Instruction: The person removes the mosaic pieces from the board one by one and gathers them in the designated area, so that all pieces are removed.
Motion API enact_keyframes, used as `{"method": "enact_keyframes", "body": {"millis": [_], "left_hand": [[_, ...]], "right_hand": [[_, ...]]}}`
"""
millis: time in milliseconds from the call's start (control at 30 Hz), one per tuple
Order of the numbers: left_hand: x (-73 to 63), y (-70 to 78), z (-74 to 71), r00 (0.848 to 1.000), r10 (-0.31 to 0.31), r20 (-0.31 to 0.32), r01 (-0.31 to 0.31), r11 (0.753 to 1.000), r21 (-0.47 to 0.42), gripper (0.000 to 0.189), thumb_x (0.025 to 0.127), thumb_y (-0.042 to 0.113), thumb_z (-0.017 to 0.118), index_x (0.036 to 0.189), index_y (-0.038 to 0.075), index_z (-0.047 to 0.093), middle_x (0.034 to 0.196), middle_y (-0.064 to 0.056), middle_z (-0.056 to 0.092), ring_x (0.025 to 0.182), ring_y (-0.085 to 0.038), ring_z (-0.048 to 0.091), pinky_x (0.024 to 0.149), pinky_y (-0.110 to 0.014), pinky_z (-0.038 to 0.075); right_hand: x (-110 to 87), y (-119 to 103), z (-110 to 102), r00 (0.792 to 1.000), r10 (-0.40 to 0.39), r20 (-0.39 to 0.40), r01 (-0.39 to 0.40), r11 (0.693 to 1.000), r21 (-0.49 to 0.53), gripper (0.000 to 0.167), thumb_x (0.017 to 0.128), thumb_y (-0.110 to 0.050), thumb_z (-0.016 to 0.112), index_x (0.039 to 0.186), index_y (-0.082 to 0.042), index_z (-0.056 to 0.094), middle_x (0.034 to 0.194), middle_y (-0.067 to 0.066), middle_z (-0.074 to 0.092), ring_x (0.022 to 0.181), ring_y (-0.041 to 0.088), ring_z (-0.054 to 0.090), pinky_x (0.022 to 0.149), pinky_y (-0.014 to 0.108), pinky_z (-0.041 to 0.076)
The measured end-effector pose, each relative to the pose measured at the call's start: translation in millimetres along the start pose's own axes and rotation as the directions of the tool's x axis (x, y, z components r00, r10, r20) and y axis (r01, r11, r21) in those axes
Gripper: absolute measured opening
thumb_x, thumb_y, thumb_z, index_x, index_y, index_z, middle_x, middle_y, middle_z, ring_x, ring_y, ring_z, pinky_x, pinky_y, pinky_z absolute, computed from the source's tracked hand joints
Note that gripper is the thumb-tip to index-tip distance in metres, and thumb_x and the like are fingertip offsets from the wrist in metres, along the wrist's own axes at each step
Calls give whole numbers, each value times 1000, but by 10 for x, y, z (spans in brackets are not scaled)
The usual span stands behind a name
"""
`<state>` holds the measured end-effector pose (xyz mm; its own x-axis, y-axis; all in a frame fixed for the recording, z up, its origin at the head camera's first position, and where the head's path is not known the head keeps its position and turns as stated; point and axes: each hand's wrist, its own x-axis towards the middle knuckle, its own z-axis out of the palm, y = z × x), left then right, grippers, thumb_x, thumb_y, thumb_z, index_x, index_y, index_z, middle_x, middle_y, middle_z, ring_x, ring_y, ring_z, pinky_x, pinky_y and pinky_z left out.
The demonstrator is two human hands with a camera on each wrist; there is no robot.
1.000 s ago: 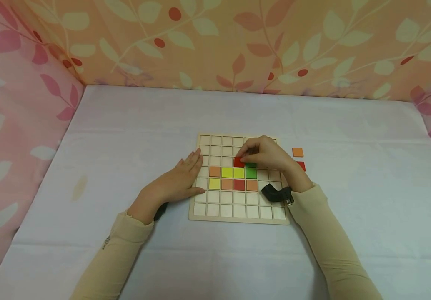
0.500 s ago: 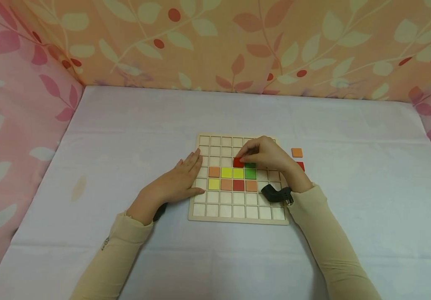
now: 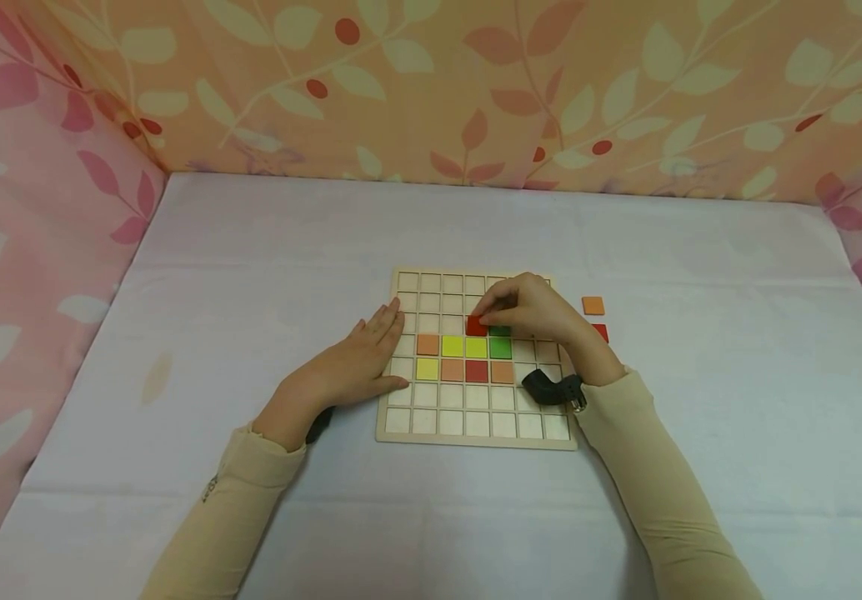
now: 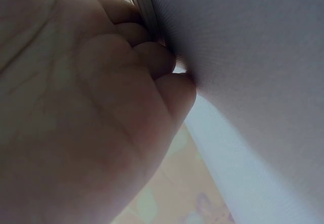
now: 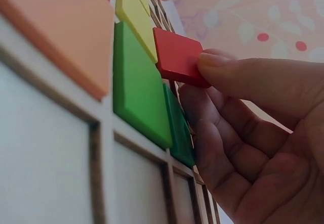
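My right hand (image 3: 532,310) pinches a red square tile (image 5: 177,56) between thumb and fingers. The tile is tilted over a cell of the wooden grid board (image 3: 476,443), just beyond a yellow tile (image 3: 476,347) and left of a dark green tile (image 5: 178,125). A lighter green tile (image 5: 139,82) sits in the cell nearer to me. My left hand (image 3: 359,358) lies with straight fingers along the board's left edge, fingertips and thumb over its rim. In the left wrist view its palm fills much of the frame, beside the board's edge (image 4: 144,6).
Orange, yellow and red tiles sit in two rows of the board, among them an orange tile (image 3: 428,343) and a red tile (image 3: 476,371). Right of the board, a loose orange tile (image 3: 593,305) and a partly hidden red tile (image 3: 601,332) lie on the white cloth (image 3: 701,333).
Hardly anything differs: both hands and the pinched red tile keep their places, while the whole head view shifts very slightly.
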<state>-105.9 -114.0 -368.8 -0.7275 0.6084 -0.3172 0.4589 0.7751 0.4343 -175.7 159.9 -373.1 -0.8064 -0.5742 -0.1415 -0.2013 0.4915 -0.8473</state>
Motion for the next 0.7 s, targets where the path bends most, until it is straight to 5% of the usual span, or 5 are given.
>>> {"method": "enact_keyframes", "body": {"millis": [700], "left_hand": [[-10, -22, 0, 1000, 12, 4, -11, 999, -38, 86, 94, 33, 58, 147, -9, 4, 154, -21, -10, 142, -33, -5, 113, -49, 8]], "right_hand": [[-32, -23, -19, 999, 31, -17, -31, 1000, -2, 7, 85, -6, 70, 90, -4, 74, 91, 6, 71, 81, 18, 59, 70, 24, 48]]}}
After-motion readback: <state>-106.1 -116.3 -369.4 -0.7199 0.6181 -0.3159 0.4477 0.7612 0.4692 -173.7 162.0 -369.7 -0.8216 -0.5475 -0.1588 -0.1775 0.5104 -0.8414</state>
